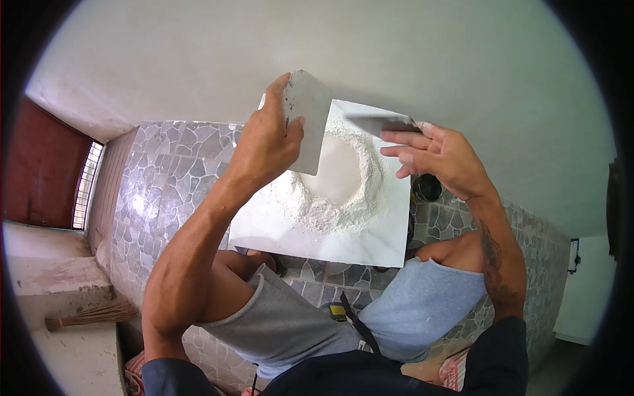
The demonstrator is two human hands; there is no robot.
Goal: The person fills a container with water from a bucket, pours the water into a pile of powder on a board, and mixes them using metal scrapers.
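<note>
My left hand (pixel 269 135) is closed on a flat grey rectangular plate (pixel 309 122), its thumb on the face and fingers at the edge and behind it. The plate is tilted up over the left side of a ring of white powder (pixel 317 214). In my right hand (pixel 444 157) is a flat grey blade (pixel 376 123), held nearly level above the ring's upper right; some of the grip is hidden. A smooth pale pool (pixel 340 168), apparently liquid, fills the middle of the ring. The powder lies on a white marble-patterned board (pixel 386 231).
The board stands between my knees above a stone-patterned floor (pixel 175 162). A dark bucket (pixel 428 189) is right of the board. A plain wall (pixel 422 53) rises close behind it. At the left, a broom (pixel 92 315) lies on a ledge near a dark red door (pixel 46 165).
</note>
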